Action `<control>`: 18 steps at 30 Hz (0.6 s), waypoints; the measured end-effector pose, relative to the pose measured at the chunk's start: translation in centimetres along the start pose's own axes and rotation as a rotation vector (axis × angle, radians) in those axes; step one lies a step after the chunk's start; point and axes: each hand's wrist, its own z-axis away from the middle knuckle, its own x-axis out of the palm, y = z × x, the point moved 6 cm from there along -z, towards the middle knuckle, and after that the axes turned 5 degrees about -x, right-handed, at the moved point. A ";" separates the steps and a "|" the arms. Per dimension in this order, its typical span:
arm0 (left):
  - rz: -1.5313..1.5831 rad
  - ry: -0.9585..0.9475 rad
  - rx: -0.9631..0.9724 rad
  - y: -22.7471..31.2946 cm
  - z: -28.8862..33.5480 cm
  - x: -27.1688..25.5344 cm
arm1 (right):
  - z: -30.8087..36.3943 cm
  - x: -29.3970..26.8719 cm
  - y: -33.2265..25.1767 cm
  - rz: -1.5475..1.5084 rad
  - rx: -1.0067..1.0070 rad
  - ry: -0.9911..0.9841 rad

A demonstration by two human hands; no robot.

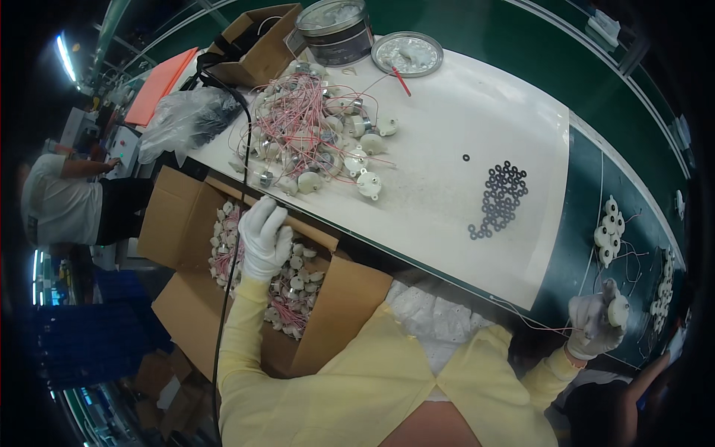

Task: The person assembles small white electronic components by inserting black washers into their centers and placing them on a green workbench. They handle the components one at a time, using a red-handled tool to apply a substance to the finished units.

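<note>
My left hand (264,237), in a white glove, is raised over the edge of an open cardboard box (195,322). Its fingers are loosely bent and apart, and nothing shows between them. Small white round motors (299,277) with red and white wires fill the box. At the far right of the table, my gloved right hand (592,328) holds one white round motor (618,310), whose wires trail off to the left. Close by on the green mat sits a cluster of similar motors (609,231).
A pile of wired motors (309,123) covers the white table's left part. Black rings (500,197) lie grouped at its right. A tin (335,33), its lid (407,54) with a red stick, and another carton (257,48) stand behind. A black cable (246,149) hangs past my left hand. People work at both sides.
</note>
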 end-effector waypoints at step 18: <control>-0.087 0.094 -0.657 -8.7 -9.7 6.3 | -0.2 0.5 1.2 -0.054 -0.046 0.083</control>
